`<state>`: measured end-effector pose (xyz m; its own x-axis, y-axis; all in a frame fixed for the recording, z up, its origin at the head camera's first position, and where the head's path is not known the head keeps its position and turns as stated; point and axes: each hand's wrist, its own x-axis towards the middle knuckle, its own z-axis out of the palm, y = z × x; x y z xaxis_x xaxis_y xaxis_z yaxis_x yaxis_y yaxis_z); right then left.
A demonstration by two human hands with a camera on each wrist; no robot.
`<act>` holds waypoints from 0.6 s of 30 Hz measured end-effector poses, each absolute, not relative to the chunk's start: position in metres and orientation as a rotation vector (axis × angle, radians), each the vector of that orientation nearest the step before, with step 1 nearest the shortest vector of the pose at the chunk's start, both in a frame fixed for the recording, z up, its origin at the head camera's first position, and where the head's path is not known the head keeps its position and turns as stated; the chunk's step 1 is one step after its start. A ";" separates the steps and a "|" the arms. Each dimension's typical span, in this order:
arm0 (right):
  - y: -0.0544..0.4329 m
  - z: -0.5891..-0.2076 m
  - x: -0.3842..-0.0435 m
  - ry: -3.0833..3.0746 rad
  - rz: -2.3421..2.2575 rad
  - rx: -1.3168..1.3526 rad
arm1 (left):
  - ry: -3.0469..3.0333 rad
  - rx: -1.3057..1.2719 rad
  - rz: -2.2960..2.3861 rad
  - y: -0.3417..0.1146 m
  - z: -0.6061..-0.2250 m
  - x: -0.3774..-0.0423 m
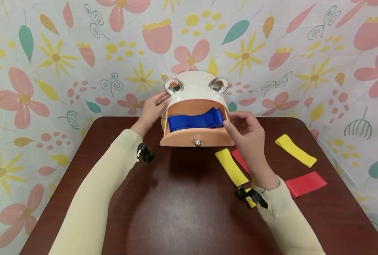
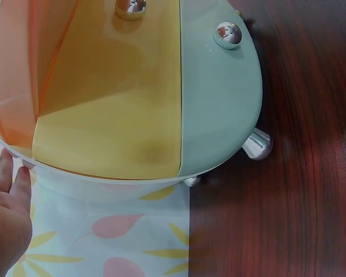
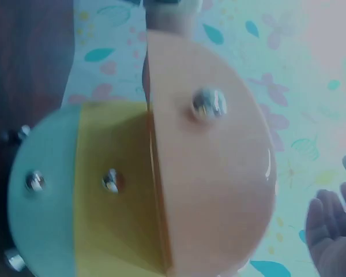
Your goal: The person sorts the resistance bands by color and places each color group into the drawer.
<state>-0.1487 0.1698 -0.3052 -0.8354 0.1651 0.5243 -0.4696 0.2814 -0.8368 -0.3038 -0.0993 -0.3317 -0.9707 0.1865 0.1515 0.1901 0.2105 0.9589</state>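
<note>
A small rounded cabinet with a white shell and two silver ring-like ears stands at the back of the table. Its peach top drawer is pulled out and holds a folded blue ribbon. Below it, the yellow drawer and green drawer are closed. My left hand rests its fingers against the cabinet's left side. My right hand is at the drawer's right side, thumb near its edge, fingers loosely bent and holding nothing; whether it touches the drawer I cannot tell.
Right of the cabinet lie yellow strips and red strips, some partly hidden by the right arm. The dark wooden table meets a flower-patterned cloth behind.
</note>
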 end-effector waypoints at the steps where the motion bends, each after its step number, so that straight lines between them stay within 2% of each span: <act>1: 0.168 -0.310 -0.143 -1.982 1.589 0.296 | -2.443 -0.380 -1.933 -0.099 -0.331 -0.304; 8: 0.145 -0.350 -0.121 -1.768 1.562 0.354 | -2.438 -0.380 -1.923 -0.099 -0.329 -0.303; 18: 0.115 -0.393 -0.120 -1.688 1.645 0.273 | -2.428 -0.404 -1.923 -0.097 -0.331 -0.302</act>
<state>-0.1199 0.1145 -0.3933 -0.6957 0.3416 0.6319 -0.6228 0.1513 -0.7676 -0.3018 -0.0972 -0.3306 -0.9664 0.1900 0.1732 0.2121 0.2084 0.9548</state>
